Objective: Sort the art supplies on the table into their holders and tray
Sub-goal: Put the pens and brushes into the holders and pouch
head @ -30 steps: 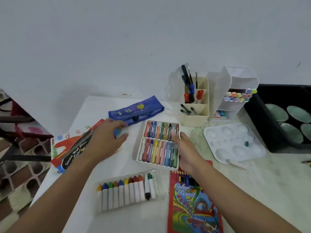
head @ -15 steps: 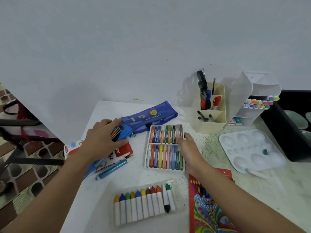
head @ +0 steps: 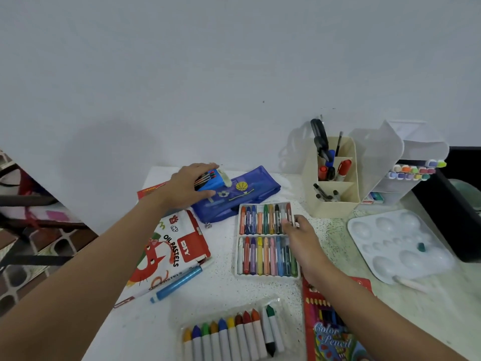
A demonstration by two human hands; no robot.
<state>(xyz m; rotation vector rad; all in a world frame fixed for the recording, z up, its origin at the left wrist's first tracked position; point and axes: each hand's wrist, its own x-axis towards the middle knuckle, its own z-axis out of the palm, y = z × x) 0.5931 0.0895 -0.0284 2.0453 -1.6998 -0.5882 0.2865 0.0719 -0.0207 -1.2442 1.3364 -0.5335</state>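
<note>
My left hand [head: 186, 187] grips a small blue pack of coloured pencils [head: 210, 179] and holds it above the left end of the blue pencil case [head: 242, 198]. My right hand [head: 303, 239] rests on the right edge of the white oil-pastel tray [head: 265, 239], fingers touching its top row of sticks. The beige pen holder [head: 335, 183] stands behind the tray with markers and scissors in it. Beside it a white marker rack [head: 411, 170] carries a row of capped markers.
An oil pastels box [head: 171, 252] and a blue marker [head: 177, 284] lie at the left. A clear crayon pack [head: 231, 334] and a red colour pencil box [head: 330, 329] lie near me. A white paint palette [head: 398, 243] and a black bin [head: 458, 204] sit at the right.
My left hand has lifted the blue pencil pack off the oil pastels box and carried it back to the pencil case. My right hand stayed on the pastel tray.
</note>
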